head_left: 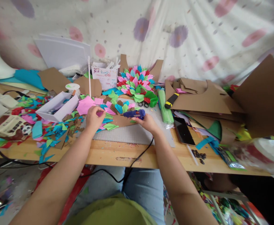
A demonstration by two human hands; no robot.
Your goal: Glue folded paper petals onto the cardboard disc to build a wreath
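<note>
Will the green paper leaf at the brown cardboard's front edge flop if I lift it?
The green paper leaf looks thin, so it's probably light and easily crushed. Its pleats may stiffen it slightly. I can't tell if it's glued down.

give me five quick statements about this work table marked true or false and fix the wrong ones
1. The right hand holds a blue glue gun. True.
2. The left hand rests in the lap. False: it is above the table, beside the paper leaves.
3. The panda-printed bag lies left of the open white box. True.
4. The phone lies left of the grey mat. False: the phone is at the mat's right.
5. A black cord hangs below the right hand. True.
</note>
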